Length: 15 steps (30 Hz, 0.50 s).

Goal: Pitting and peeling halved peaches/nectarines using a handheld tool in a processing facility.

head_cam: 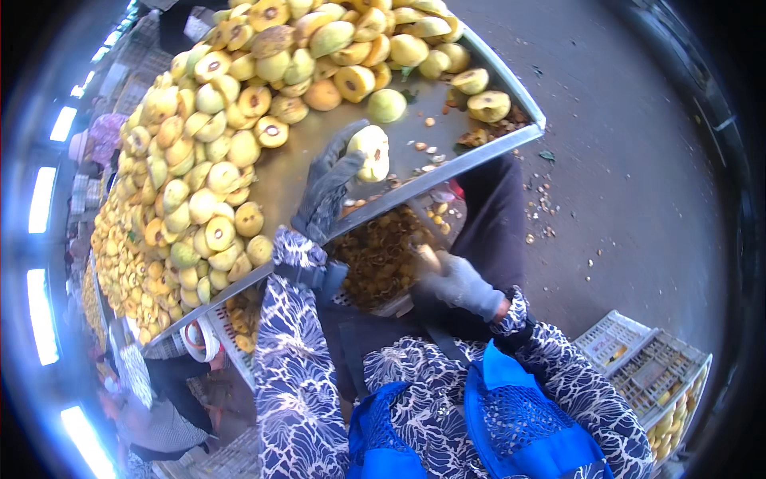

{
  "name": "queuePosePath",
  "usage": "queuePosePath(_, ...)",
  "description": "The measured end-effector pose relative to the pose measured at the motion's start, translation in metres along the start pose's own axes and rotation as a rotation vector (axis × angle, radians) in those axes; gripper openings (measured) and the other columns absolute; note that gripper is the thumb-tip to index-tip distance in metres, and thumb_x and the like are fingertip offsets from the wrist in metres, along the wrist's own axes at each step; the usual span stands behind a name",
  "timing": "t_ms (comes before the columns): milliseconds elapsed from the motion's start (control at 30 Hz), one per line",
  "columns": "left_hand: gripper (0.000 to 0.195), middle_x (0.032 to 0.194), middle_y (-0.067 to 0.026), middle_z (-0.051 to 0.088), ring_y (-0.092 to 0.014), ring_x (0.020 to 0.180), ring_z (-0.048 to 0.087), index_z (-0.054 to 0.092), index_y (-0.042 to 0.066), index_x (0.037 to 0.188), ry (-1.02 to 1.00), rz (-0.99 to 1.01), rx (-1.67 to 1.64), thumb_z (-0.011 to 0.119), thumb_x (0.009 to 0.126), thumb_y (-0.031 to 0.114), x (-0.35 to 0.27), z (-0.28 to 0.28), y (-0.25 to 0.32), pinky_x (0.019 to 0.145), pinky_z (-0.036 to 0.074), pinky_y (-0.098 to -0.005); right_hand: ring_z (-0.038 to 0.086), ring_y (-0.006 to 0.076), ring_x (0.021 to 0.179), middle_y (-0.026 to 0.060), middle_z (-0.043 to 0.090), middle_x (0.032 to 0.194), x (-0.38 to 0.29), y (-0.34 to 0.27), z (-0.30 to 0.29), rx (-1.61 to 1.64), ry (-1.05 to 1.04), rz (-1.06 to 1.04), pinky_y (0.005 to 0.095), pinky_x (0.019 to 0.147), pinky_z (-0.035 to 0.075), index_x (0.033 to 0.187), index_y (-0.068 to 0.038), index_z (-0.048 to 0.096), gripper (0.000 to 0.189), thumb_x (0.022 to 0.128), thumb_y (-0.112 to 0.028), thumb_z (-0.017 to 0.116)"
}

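My left hand (pixel 329 185), in a dark glove, holds a pale yellow peach half (pixel 369 154) above the metal table (pixel 311 146). Its cut face shows a brownish hollow. Lower and to the right, below the table edge, my right hand (pixel 461 286) wears a light grey glove. It grips a short tool with a light, wood-like handle (pixel 428 258); motion blur hides the tool's tip. Beneath lies a container of brown and yellow scraps (pixel 377 257). A large heap of yellow peach halves (pixel 203 179), several with stones showing, covers the table's left and far side.
A raised metal rim (pixel 440 173) borders the table. Loose stones and bits (pixel 421 146) lie near it. Plastic crates of fruit (pixel 652 377) stand at lower right. Scraps litter the floor (pixel 598 179). At left are another person (pixel 164 413) and a white bucket (pixel 202 340).
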<state>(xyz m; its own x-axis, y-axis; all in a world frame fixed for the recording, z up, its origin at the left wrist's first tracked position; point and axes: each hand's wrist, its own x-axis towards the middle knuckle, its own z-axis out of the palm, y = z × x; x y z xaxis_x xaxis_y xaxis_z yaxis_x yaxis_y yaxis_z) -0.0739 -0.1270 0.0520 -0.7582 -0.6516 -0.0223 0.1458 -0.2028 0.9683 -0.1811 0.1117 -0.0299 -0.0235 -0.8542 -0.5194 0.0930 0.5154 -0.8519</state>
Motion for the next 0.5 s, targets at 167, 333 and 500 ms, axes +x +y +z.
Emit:
queuePosePath(167,0.061,0.138,-0.0217,0.045,-0.039,0.121,0.05,0.031,0.0,0.143,0.302,0.001,-0.618,0.045,0.097,0.038,-0.081,-0.019,-0.025,0.1,0.044,-0.0516,0.061,0.0429,0.073,0.0225,0.061,0.072,0.003,-0.048,0.009,-0.428,0.164,-0.453,0.0474,0.06,0.047,0.095,-0.005,0.051,0.024,0.083,-0.018,0.066)
queuePosePath(333,0.047,0.128,-0.0168,0.053,-0.022,0.112,0.055,0.037,-0.004,0.136,0.454,0.23,-0.252,0.046,0.1,0.025,-0.128,0.018,-0.01,0.1,0.045,-0.036,0.062,0.0409,0.067,0.02,0.06,0.067,0.004,-0.093,0.048,-0.585,0.14,-0.659,0.0491,0.058,0.048,0.094,-0.006,0.048,0.026,0.083,-0.021,0.067)
queuePosePath(500,0.037,0.119,-0.0141,0.057,-0.019,0.104,0.057,0.046,-0.005,0.127,0.695,0.342,0.133,0.052,0.098,0.017,-0.147,0.034,-0.002,0.094,0.046,-0.0317,0.065,0.0373,0.072,0.0183,0.063,0.081,-0.002,-0.109,0.071,-0.589,0.143,-0.66,0.0416,0.061,0.05,0.112,-0.005,0.053,0.031,0.085,-0.015,0.066)
